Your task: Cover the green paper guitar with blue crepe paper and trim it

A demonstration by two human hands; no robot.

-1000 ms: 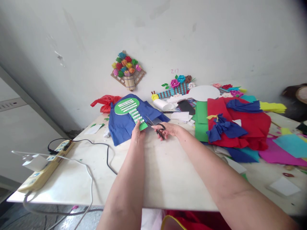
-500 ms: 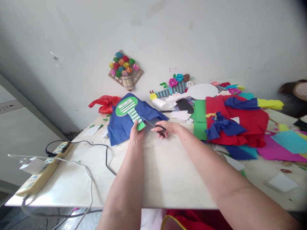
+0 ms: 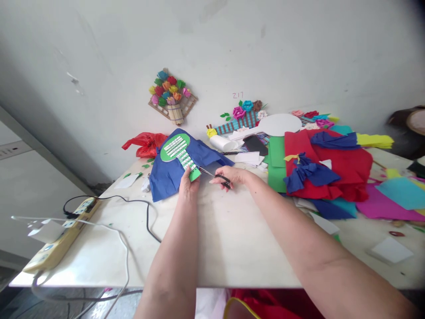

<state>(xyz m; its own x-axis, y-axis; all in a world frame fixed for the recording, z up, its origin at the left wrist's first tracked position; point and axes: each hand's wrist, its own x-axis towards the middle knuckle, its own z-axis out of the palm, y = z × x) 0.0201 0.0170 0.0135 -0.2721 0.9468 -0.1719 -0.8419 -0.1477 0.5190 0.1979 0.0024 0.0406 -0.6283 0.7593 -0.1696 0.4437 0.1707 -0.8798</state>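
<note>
My left hand (image 3: pixel 189 181) is closed on the handle end of a green paddle-shaped cutout (image 3: pixel 184 138) that carries rows of white strips. Blue crepe paper (image 3: pixel 166 179) lies behind and around this cutout, spreading to both sides of it. In my right hand (image 3: pixel 229 175) is a pair of scissors with black handles (image 3: pixel 223 180). Their blades point left and reach the right edge of the green handle, at the blue paper there. Whether the blades are fully closed is too small to tell.
A power strip (image 3: pixel 63 239) with black and white cords lies at the left. Red crepe paper (image 3: pixel 352 168) with blue pieces and green sheets (image 3: pixel 276 166) lie at the right. A white paddle shape (image 3: pixel 280 125) and paper flowers (image 3: pixel 239 112) stand by the wall.
The scissors' handles have tilted and come closer together in my right hand, and the blades sit slightly nearer the green handle. My left hand keeps its hold.
</note>
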